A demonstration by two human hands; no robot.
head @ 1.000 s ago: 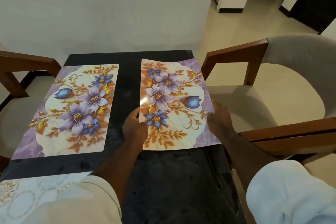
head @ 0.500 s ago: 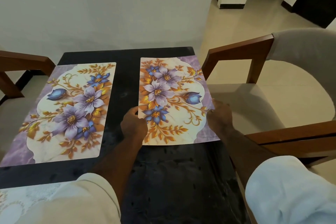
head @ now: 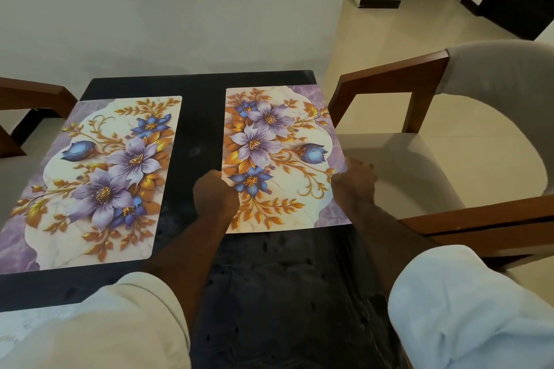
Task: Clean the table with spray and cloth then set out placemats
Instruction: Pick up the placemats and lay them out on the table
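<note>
My left hand and right hand each grip one long side of a floral placemat, fingers curled round its edges, along the dark counter's right edge. A second placemat lies flat along the left edge.

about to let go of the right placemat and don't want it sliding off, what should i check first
1. Left hand grips left edge of right placemat: ok.
2. Right hand holds its right edge: ok.
3. It lies fully flat on table: cannot tell.
4. Its right edge inside the table edge: cannot tell; they nearly coincide.
5. Bare table strip between it and left placemat: ok.
6. Flat lie of left placemat: ok.
</note>
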